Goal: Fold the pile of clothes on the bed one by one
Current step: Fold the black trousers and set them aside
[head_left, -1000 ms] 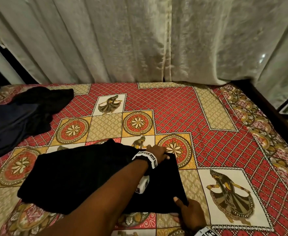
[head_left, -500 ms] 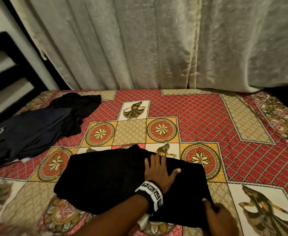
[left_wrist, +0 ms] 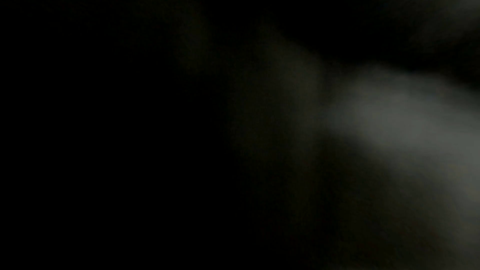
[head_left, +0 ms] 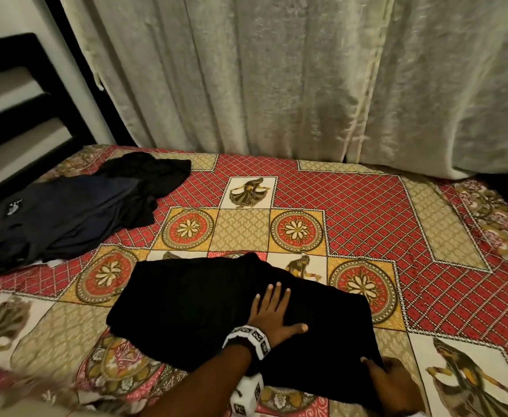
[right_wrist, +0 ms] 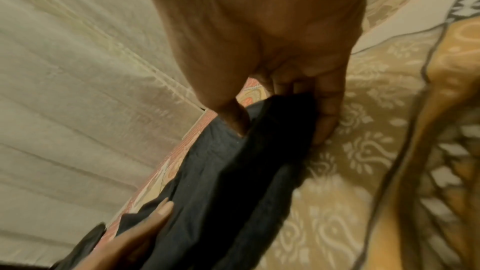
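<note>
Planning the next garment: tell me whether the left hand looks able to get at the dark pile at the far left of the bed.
Probably yes. The left hand lies flat on the black garment, holding nothing, and only bare bedsheet lies between it and the dark pile. It looks like a long stretch, though.

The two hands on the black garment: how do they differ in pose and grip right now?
The left hand lies flat with fingers spread, pressing the middle of the black garment; the right hand pinches its near right corner, thumb on top and fingers under the edge. The left hand sits farther up the bed, the right hand at the near edge. Both touch the same garment, which lies on the patterned bedsheet.
</note>
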